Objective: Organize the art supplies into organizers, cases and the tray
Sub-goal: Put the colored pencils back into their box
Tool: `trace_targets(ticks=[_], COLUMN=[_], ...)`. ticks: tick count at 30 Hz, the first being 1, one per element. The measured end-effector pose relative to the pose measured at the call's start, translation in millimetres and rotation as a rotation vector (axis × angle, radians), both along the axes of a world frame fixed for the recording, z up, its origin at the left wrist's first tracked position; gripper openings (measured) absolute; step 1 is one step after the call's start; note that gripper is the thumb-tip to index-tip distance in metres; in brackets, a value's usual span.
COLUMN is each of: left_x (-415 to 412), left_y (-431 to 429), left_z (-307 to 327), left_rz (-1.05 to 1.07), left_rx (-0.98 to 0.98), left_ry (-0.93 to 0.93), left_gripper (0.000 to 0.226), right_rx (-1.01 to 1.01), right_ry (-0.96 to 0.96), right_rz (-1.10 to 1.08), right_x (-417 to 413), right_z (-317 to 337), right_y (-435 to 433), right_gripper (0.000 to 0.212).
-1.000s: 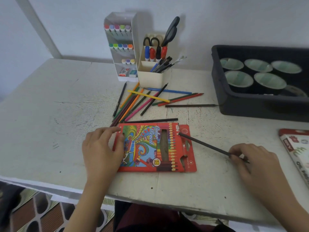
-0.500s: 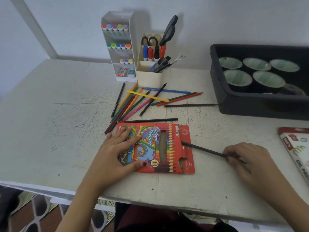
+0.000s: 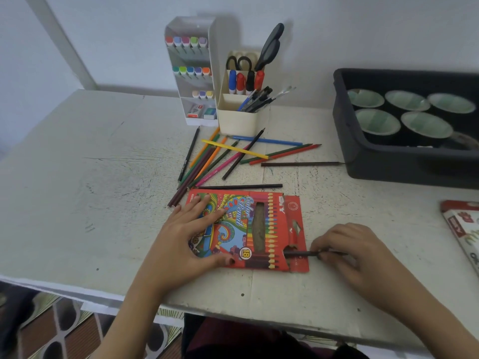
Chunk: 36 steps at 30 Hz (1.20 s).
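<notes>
L hand (image 3: 181,237) spread flat on pencil box (image 3: 283,218), R hand (image 3: 355,252) pinching dark pencil (image 3: 300,253).

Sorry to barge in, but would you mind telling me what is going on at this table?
A person is packing coloured pencils away. Their left hand lies flat on the red pencil box, steadying it on the table. The right hand pinches a dark pencil whose tip is at the box's open right end. Many loose pencils lie scattered in front of the cream organizer, not yet boxed.
</notes>
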<state>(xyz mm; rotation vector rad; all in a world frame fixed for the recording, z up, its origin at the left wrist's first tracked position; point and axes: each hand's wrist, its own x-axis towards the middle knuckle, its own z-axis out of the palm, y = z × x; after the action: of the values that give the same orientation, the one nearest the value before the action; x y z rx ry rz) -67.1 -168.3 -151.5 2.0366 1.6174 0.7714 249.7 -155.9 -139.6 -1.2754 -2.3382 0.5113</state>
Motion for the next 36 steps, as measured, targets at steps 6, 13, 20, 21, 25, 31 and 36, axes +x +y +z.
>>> trace_targets(ticks=[6,13,20,21,25,31,36], left_x=[-0.8,-0.3,1.0,1.1,1.8,2.2,3.6], left_y=[-2.6,-2.7,-3.3,-3.5,-4.1,-4.2,-3.6], left_z=[-1.8,-0.2,1.1,1.1,1.0,0.4,2.0], left_rz=[0.007,0.012,0.020,0.022,0.026,0.040,0.037], left_rx=[0.014,-0.001,-0.009,-0.011,-0.018,-0.011,-0.014], left_ry=[0.025,0.003,-0.011,-0.010,-0.004,-0.006,-0.003], left_gripper=[0.083,0.077,0.076,0.076,0.075,0.076,0.078], right_rx=[0.053,0.080,0.038,0.041,0.062,0.018,-0.008], right_ry=[0.052,0.006,0.074,0.088,0.126,0.167,0.141], right_rz=[0.012,-0.090,-0.104,-0.107,-0.133,-0.199,-0.133], right_x=[-28.1,-6.5,-15.8,-19.9,-37.8,-46.1,-41.0], right_z=[-7.3,1.7,-8.6,-9.1,-12.2,-16.3,0.9], right_y=[0.5,-6.1,-5.0,-4.3,-4.4,-5.7,13.3], right_gripper=[0.015,0.012,0.014,0.016,0.018,0.019,0.008])
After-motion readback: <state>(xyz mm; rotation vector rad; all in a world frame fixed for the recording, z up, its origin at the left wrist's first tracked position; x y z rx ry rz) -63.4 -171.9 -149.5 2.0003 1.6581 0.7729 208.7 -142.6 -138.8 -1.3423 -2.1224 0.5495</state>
